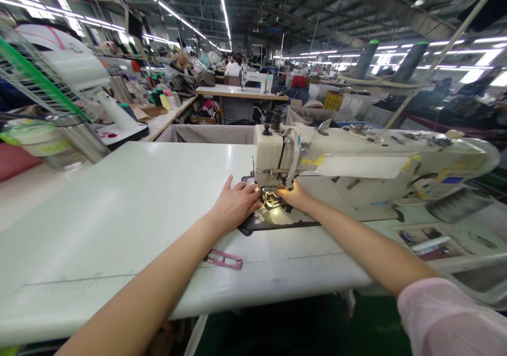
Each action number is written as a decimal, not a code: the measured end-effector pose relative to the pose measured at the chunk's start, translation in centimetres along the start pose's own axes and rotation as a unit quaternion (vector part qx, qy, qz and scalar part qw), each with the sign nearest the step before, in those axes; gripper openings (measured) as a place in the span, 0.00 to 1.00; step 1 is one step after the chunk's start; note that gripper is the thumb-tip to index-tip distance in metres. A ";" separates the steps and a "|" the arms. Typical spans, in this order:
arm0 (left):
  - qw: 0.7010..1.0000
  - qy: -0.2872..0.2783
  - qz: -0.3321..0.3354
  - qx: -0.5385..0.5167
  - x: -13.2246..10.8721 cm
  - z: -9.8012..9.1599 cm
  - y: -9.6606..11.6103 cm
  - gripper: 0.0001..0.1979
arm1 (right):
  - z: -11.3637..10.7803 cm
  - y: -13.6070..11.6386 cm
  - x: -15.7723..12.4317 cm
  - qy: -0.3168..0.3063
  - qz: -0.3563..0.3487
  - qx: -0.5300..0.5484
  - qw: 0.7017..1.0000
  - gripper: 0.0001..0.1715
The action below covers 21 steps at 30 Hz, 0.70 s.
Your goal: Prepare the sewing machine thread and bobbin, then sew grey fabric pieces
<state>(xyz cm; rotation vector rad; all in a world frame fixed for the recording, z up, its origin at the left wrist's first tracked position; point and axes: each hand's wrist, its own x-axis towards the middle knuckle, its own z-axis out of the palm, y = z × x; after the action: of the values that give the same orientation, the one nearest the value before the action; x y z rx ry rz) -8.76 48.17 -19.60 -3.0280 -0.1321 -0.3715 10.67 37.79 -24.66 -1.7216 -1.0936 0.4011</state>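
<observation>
An off-white sewing machine (273, 155) stands on the pale table, its lamp lighting the metal needle plate (277, 216). My left hand (236, 204) lies left of the presser foot (272, 202), thumb apart and fingers stretched toward the needle area. From the other side, my right hand (296, 195) reaches in close to the foot, its fingers partly hidden by the machine head. Whether anything is between those fingers I cannot make out. Pink thread snips (225, 259) lie on the table beside my left forearm.
The pale tabletop (130, 197) extends left. On a side surface stand a steel flask (81, 137) and a lidded plastic cup (45, 142). Thread spools (168, 100) stand farther back. Ahead is another sewing machine (257, 81) with a person (233, 65) behind it.
</observation>
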 end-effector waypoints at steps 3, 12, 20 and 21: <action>1.000 0.000 0.008 0.009 -0.1 0.1 0.1 0.15 | -0.2 0.5 0.0 -0.018 -0.005 -0.019 1.000 0.08; 0.997 0.008 0.028 -0.075 -0.7 0.2 -0.4 0.16 | -1.2 -0.5 -1.3 -0.081 -0.047 -0.024 0.995 0.15; 0.985 -0.006 0.010 -0.174 -0.5 -0.3 -0.4 0.15 | -1.5 -2.1 -2.5 -0.082 0.009 -0.059 0.995 0.13; 0.984 -0.004 0.012 -0.177 -0.4 -0.3 -0.5 0.15 | -1.6 -2.1 -2.5 -0.086 0.001 -0.060 0.995 0.13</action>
<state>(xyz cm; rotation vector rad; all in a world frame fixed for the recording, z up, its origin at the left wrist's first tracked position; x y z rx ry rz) -9.25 48.58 -19.41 -3.3776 -0.0326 -0.4226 9.41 35.00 -22.67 -1.8186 -1.2614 0.5009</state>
